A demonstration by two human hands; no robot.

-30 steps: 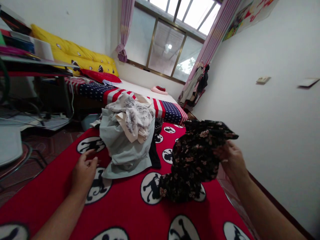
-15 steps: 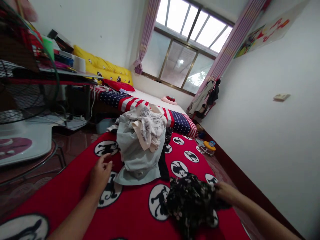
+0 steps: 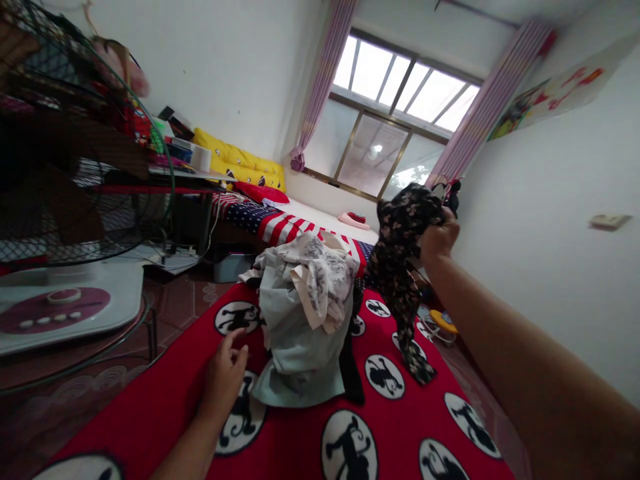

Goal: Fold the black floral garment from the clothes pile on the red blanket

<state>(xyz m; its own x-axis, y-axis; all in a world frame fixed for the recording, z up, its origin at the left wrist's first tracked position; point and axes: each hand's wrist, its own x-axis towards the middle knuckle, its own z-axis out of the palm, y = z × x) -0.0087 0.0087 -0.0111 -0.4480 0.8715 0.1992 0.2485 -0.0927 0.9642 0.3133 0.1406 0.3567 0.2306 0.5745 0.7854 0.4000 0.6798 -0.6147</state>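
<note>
A red cloth (image 3: 295, 447) printed with dark monkeys in white ovals is spread across the foreground; beyond it a bed (image 3: 313, 210) is edged in stars and stripes, a window (image 3: 373, 147) is flanked by pink curtains (image 3: 325, 80), and a poster (image 3: 565, 93) is hung on the right wall, its red marks too blurred to be read. The floral garment (image 3: 400, 240) is raised right of the clothes pile (image 3: 300, 353), clasped in the right hand's (image 3: 441, 233) closed grip; the left hand (image 3: 226, 370) is held just left of the pile, its grip loosely open.

Pinkish curtains (image 3: 326, 70) beside window (image 3: 373, 143), fan (image 3: 95, 147) at left.
</note>
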